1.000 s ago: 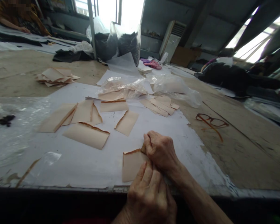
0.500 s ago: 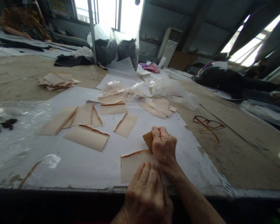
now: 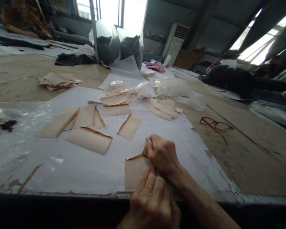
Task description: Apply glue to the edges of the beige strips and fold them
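A beige flat piece [image 3: 134, 173], leather or card, lies near the table's front edge with a brown band along its far edge. My left hand [image 3: 152, 194] rests on its near right part, fingers stretched out and pressing it down. In my right hand [image 3: 163, 154], closed, is a small brown flat scraper [image 3: 145, 151], mostly covered by the fingers. The scraper touches the piece's far edge, and my right hand hides the piece's right end. Just beyond lie similar pieces with brown edges, among them a small one [image 3: 130, 127] and a longer one [image 3: 89, 140].
White paper [image 3: 92, 171] covers the worktop. Farther back are a stack of beige pieces [image 3: 58, 79], a fanned group [image 3: 164, 108] and clear plastic bags [image 3: 178, 90]. Eyeglasses [image 3: 215, 124] lie at right. Plastic film [image 3: 21, 140] spreads at left. A person [image 3: 23, 24] sits far left.
My right hand has moved left and slightly nearer along the piece's far edge, with the scraper in it. My left hand stays on the piece, its fingers slightly more bent.
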Available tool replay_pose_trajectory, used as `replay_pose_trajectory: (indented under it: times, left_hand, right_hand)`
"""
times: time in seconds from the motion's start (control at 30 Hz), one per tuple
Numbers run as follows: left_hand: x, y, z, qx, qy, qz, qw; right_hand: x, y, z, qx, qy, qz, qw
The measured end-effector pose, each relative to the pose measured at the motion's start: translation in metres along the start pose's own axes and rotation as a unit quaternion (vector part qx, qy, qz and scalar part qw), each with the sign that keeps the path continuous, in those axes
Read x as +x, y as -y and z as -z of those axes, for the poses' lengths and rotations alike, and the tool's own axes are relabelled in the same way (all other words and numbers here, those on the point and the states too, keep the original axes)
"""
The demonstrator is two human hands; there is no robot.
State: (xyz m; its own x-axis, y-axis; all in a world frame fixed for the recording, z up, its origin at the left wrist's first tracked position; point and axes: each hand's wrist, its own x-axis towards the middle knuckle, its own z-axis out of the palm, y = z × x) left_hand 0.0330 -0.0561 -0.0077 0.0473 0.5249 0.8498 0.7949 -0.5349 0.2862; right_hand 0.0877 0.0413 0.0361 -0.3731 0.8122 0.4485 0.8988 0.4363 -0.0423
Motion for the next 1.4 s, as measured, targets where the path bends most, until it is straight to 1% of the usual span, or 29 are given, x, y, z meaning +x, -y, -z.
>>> replay_pose_trajectory:
  times: [0.1, 0.2, 0.27, 0.33, 0.4, 0.43, 0.47, 0.53, 0.6, 0.67, 0.77, 0.83, 0.93, 1.03, 1.07, 1.13, 1.2, 1.27, 1.33, 1.4]
  left_hand:
    - [0.001, 0.0, 0.001, -0.001, 0.014, 0.005, 1.0]
    - [0.004, 0.0, 0.005, -0.014, 0.03, 0.004, 0.999]
    - [0.005, 0.0, 0.007, -0.011, 0.039, -0.001, 0.999]
    - [0.006, 0.001, 0.009, 0.003, 0.047, -0.014, 0.999]
    - [0.006, 0.001, 0.01, 0.013, 0.054, -0.026, 0.998]
    - [0.006, 0.001, 0.01, 0.015, 0.055, -0.027, 0.998]
    - [0.006, 0.001, 0.01, 0.016, 0.055, -0.029, 0.998]
    - [0.005, 0.001, 0.008, 0.021, 0.047, -0.029, 0.998]
    - [0.004, 0.001, 0.007, 0.019, 0.038, -0.021, 0.999]
    - [0.003, 0.001, 0.006, 0.005, 0.037, -0.01, 0.999]
    - [0.003, 0.0, 0.005, -0.007, 0.043, -0.002, 0.999]
    - [0.004, 0.0, 0.006, -0.005, 0.039, -0.002, 0.999]
    - [0.005, 0.0, 0.006, 0.01, 0.035, -0.002, 0.999]
    - [0.004, 0.002, 0.005, 0.023, 0.035, -0.014, 0.999]
    - [0.003, 0.003, 0.004, 0.024, 0.034, -0.02, 0.999]
    - [0.001, 0.003, 0.004, 0.025, 0.033, -0.029, 0.999]
    - [-0.001, 0.003, 0.003, 0.022, 0.028, -0.028, 0.999]
    - [-0.002, 0.003, 0.003, 0.019, 0.015, -0.016, 1.0]
    - [-0.003, 0.001, 0.002, 0.018, 0.013, -0.004, 1.0]
    - [-0.002, 0.0, 0.003, 0.021, 0.022, 0.0, 1.0]
  right_hand:
    - [0.007, 0.008, -0.004, -0.017, 0.012, -0.042, 0.999]
    - [0.014, 0.011, -0.007, -0.002, 0.025, -0.09, 0.996]
    - [0.018, 0.007, -0.006, 0.032, 0.03, -0.144, 0.989]
    - [0.019, -0.001, -0.002, 0.089, 0.028, -0.203, 0.975]
    - [0.015, -0.01, 0.005, 0.137, 0.016, -0.232, 0.963]
    - [0.011, -0.014, 0.009, 0.15, 0.01, -0.227, 0.962]
    - [0.006, -0.018, 0.012, 0.154, 0.006, -0.206, 0.966]
    - [-0.005, -0.021, 0.017, 0.145, 0.016, -0.126, 0.981]
    - [-0.011, -0.017, 0.018, 0.111, 0.031, -0.045, 0.992]
    - [-0.011, -0.009, 0.014, 0.055, 0.037, -0.012, 0.998]
    - [0.002, 0.005, 0.002, -0.006, 0.033, -0.042, 0.999]
    - [0.011, 0.011, -0.005, -0.01, 0.032, -0.066, 0.997]
    - [0.019, 0.007, -0.008, 0.04, 0.028, -0.105, 0.993]
    - [0.015, -0.006, 0.002, 0.12, -0.002, -0.153, 0.981]
    - [0.012, -0.011, 0.007, 0.135, -0.015, -0.157, 0.978]
    - [0.003, -0.017, 0.015, 0.139, -0.024, -0.129, 0.982]
    - [-0.005, -0.017, 0.018, 0.12, 0.0, -0.058, 0.991]
    - [-0.007, -0.013, 0.015, 0.082, 0.025, -0.001, 0.996]
    - [-0.004, -0.005, 0.008, 0.035, 0.032, 0.01, 0.999]
    - [0.002, 0.003, 0.0, 0.005, 0.033, -0.011, 0.999]
